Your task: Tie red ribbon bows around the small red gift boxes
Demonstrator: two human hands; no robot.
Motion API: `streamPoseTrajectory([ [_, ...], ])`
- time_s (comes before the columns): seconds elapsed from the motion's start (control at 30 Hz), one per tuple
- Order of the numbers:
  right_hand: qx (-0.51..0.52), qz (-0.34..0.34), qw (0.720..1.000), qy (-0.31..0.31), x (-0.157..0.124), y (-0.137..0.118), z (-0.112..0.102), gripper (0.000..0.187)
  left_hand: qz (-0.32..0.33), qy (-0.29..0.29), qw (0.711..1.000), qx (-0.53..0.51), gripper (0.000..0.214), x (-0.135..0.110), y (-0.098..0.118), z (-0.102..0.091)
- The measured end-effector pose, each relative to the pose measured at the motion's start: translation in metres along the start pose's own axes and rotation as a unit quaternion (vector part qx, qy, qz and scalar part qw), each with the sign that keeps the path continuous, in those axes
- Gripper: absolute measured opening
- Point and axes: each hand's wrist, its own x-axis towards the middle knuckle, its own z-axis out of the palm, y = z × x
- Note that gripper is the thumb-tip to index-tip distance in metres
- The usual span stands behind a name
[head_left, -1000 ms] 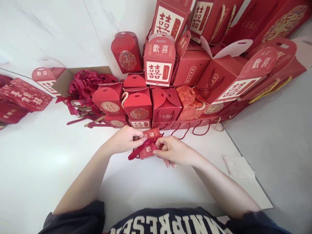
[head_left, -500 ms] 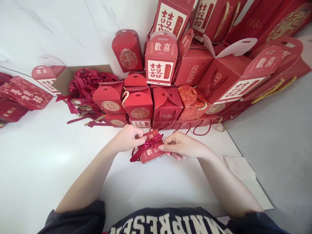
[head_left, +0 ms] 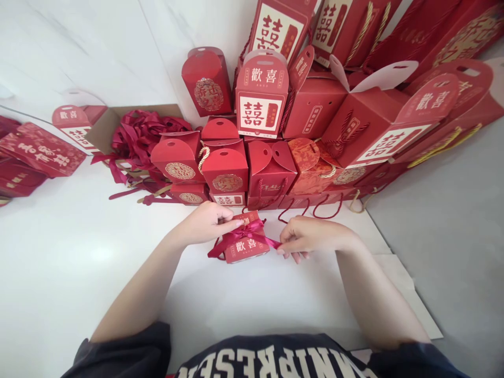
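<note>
A small red gift box [head_left: 252, 253] with pale lettering lies in front of me on the white table. Around it runs a dark pink ribbon [head_left: 249, 229], tied in a bow on top. My left hand [head_left: 210, 223] is closed at the box's upper left, its thumb reaching over the top beside the bow; its curled fingers are partly hidden. To the right of the box, my right hand [head_left: 305, 239] pinches one ribbon tail, which is stretched out from the bow. The other tail hangs past the box's left side, near a dark red cord.
Red gift boxes [head_left: 224, 169] stand stacked along the back, with larger red bags [head_left: 409, 142] at the right. A cardboard box of loose ribbons [head_left: 147, 131] sits at back left, near flat red bags [head_left: 43, 149]. White paper [head_left: 388, 268] lies on the right.
My right hand has moved right, away from the bow, drawing the ribbon tail out straight. The left thumb has shifted slightly right over the box top.
</note>
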Motion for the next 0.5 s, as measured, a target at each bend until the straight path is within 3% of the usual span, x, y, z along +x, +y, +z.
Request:
streamPoseTrajectory([
  [0.07,-0.014,0.001,1.0,0.023,-0.006,0.002,-0.005,0.032,-0.001,-0.02,1.0,-0.002,0.051,-0.001,0.003,-0.001],
  [0.23,0.003,-0.079,0.973,0.215,0.003,-0.004,-0.002,0.034,0.0,-0.053,0.998,-0.021,0.053,-0.002,0.011,0.003],
  [0.3,-0.005,-0.11,0.959,0.262,0.014,-0.006,0.005,0.031,-0.004,-0.054,0.998,-0.021,0.053,-0.001,0.014,0.006],
  [0.37,-0.017,-0.129,0.954,0.271,0.022,-0.007,0.011,0.027,-0.006,-0.054,0.998,-0.015,0.053,-0.002,0.015,0.008],
  [0.5,-0.008,-0.176,0.961,0.215,0.027,-0.005,0.016,0.022,-0.01,-0.058,0.998,-0.014,0.053,-0.002,0.016,0.01],
])
